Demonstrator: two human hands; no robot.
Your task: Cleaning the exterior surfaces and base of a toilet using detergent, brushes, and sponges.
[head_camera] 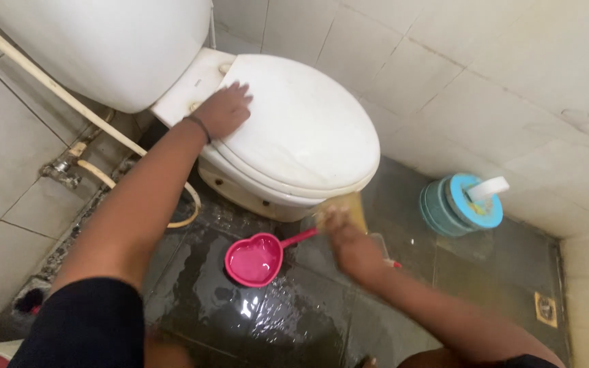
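My left hand (223,109) lies flat with fingers spread on the back left of the closed white toilet lid (308,123). My right hand (349,242) is blurred with motion below the front of the toilet bowl (253,194), gripping a yellowish sponge or cloth (348,210) against the bowl's lower front edge. A pink heart-shaped dipper (257,260) with water in it sits on the wet dark floor just left of my right hand.
The white cistern (103,48) stands at top left with a pipe (49,85) and hose along the tiled wall. A teal toilet-brush holder (458,204) stands by the right wall. A floor drain (547,309) is at lower right.
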